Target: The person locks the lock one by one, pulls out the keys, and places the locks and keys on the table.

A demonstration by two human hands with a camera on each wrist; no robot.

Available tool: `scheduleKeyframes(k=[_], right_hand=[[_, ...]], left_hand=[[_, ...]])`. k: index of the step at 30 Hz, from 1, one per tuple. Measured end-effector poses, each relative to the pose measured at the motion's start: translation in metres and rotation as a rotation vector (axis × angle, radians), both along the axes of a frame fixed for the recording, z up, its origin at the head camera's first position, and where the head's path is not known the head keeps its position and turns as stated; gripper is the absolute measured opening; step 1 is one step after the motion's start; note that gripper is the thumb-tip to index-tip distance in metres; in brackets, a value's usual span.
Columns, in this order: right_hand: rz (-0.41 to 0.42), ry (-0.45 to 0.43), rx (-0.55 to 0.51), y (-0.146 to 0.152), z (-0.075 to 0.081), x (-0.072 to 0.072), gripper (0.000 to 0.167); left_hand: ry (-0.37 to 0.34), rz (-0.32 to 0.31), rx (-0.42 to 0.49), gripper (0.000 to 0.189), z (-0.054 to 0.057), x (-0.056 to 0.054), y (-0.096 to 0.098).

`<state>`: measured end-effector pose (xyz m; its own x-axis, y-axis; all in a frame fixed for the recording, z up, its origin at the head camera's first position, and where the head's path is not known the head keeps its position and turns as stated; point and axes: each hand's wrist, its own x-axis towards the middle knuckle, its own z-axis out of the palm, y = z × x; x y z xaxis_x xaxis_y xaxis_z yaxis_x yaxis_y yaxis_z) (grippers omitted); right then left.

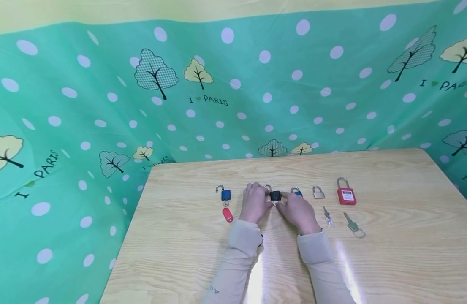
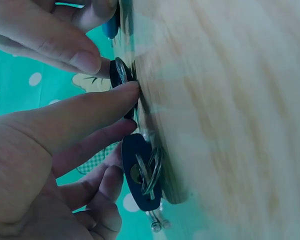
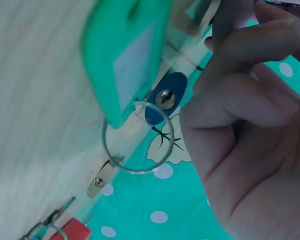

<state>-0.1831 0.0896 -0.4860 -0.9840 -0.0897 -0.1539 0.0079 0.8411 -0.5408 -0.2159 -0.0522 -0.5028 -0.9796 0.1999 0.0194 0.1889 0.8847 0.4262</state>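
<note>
A black padlock (image 1: 275,195) lies between both hands, its shackle (image 1: 267,186) showing at the upper left. My left hand (image 1: 255,202) grips its left side, fingers behind and thumb near the bright key (image 1: 275,203) at its lower end. From the other side my right hand (image 1: 299,211) holds the padlock with index finger and thumb. In the left wrist view, fingertips of both hands meet at the black padlock (image 2: 121,75). A blue padlock (image 1: 296,191) is partly hidden behind the right hand. Close to the right wrist camera is a green key tag (image 3: 125,65) with a ring (image 3: 170,145).
On the left lie an open blue padlock (image 1: 226,195) with a key in it and a red tag (image 1: 227,214). To the right are a small padlock (image 1: 319,193), a red padlock (image 1: 346,196), small keys (image 1: 327,217) and a larger key (image 1: 352,224) on the wooden table (image 1: 172,236).
</note>
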Motion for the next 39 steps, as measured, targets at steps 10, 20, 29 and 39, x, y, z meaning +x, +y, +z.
scheduleKeyframes(k=[10, 20, 29, 39], right_hand=[[0.005, 0.035, -0.135, -0.004, 0.001, -0.005, 0.023], [-0.101, -0.04, -0.308, -0.011, 0.005, -0.008, 0.032], [-0.105, -0.096, -0.217, -0.015, 0.007, -0.005, 0.063], [-0.039, -0.017, -0.055, -0.012, -0.002, -0.002, 0.046]], left_hand=[[-0.016, 0.029, 0.127, 0.022, 0.001, -0.001, -0.004], [-0.035, 0.023, 0.148, 0.019, -0.001, -0.004, -0.008], [-0.064, 0.026, 0.16, 0.024, 0.0, -0.002, -0.006], [-0.004, -0.031, -0.004, 0.046, -0.001, -0.004, -0.003]])
